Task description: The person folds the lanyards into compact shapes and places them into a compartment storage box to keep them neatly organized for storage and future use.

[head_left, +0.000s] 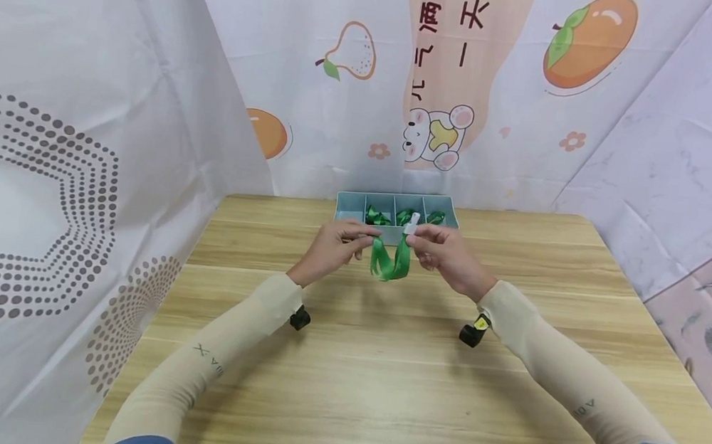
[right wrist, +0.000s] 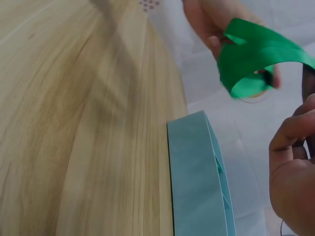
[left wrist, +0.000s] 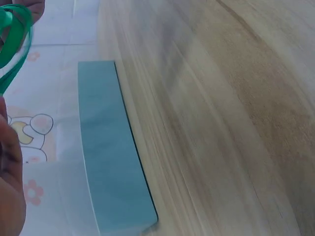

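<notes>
Both hands are raised over the table (head_left: 380, 367), just in front of a blue-grey box (head_left: 387, 233) with dividers. The left hand (head_left: 332, 246) pinches one end of a green ribbon (head_left: 390, 261) — fingers (head_left: 364, 231) closed on it — and the right hand (head_left: 446, 252) pinches the other end, where a small white tag (head_left: 412, 222) sticks up. Between them the ribbon sags in a loop, clear of the table. More green ribbon (head_left: 377, 217) lies in the box's compartments — the leftmost looks bare.
</notes>
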### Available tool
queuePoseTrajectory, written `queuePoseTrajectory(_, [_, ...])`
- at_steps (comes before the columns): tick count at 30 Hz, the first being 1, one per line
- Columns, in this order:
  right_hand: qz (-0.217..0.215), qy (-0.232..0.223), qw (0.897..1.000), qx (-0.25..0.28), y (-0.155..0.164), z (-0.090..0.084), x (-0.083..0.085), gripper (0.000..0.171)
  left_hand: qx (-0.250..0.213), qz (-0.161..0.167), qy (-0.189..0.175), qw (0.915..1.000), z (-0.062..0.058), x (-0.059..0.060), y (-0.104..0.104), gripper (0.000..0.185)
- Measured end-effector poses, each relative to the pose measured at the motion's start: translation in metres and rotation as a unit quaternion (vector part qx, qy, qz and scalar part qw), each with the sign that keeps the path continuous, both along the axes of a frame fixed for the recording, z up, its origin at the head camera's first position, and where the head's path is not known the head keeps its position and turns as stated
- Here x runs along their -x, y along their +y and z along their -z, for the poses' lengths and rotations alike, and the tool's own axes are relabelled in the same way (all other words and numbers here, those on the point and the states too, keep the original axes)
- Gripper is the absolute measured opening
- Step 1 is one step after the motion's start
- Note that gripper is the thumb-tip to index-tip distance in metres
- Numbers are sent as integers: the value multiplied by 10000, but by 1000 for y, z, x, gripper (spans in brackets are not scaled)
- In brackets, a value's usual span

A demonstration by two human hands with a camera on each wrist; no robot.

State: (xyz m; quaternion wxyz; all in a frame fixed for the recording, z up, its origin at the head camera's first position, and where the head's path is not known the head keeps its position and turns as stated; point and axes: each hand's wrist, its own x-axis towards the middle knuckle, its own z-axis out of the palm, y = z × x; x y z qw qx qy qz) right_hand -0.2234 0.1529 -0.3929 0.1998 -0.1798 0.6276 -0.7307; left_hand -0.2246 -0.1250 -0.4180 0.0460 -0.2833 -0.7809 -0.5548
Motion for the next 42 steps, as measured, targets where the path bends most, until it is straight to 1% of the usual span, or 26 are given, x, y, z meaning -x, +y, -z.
queuePoseTrajectory(3, [-33, 108, 9991, -411, -6, 1, 0, 10, -12, 291, -288, 9992, -2, -2, 4, 26])
queuePoseTrajectory(6, [-26, 289, 9976, -632, -10, 2, 1, 14, -93, 397, -385, 9984, -3, -4, 8, 25])
queuePoseTrajectory(8, [-10, 429, 9967, -692, -12, 2, 1, 16, -110, 341, -297, 9989, -3, -5, 10, 24])
queuePoseTrajectory(10, [28, 553, 9957, -738, -14, 3, 1, 18, -76, 195, -165, 9996, -3, -5, 12, 22])
queuePoseTrajectory(12, [63, 631, 9950, -774, -15, 4, 1, 20, -122, 76, -150, 9998, -3, -5, 15, 21])
queuePoseTrajectory(17, [239, 766, 9919, -981, -18, 9, 4, 23, -276, -179, -364, 9988, -2, -3, 20, 27])
queuePoseTrajectory(21, [440, 921, 9868, -1260, -21, 10, 4, 24, -378, -316, -528, 9974, -2, -2, 23, 22])
queuePoseTrajectory(23, [546, 1023, 9829, -1432, -23, 10, 4, 24, -516, -340, -668, 9959, -1, -2, 24, 19])
queuePoseTrajectory(27, [735, 1299, 9741, -1698, -26, 11, 4, 21, -780, -346, -909, 9922, -1, -3, 26, 18])
queuePoseTrajectory(29, [812, 1471, 9693, -1792, -27, 10, 4, 19, -819, -303, -948, 9917, -1, -4, 26, 19])
queuePoseTrajectory(32, [947, 1698, 9636, -1838, -28, 11, 4, 17, -819, -197, -981, 9916, -2, -4, 27, 21])
queuePoseTrajectory(35, [1085, 1808, 9624, -1713, -27, 14, 5, 18, -766, -99, -979, 9922, -2, -4, 28, 20])
queuePoseTrajectory(38, [1171, 1913, 9609, -1622, -25, 16, 5, 20, -680, -67, -956, 9931, -2, -3, 29, 19])
queuePoseTrajectory(40, [1193, 2074, 9563, -1682, -24, 17, 6, 22, -634, -50, -941, 9935, -1, -3, 30, 19])
queuePoseTrajectory(42, [1187, 2309, 9492, -1778, -23, 18, 7, 20, -592, -48, -936, 9938, -1, -3, 30, 19])
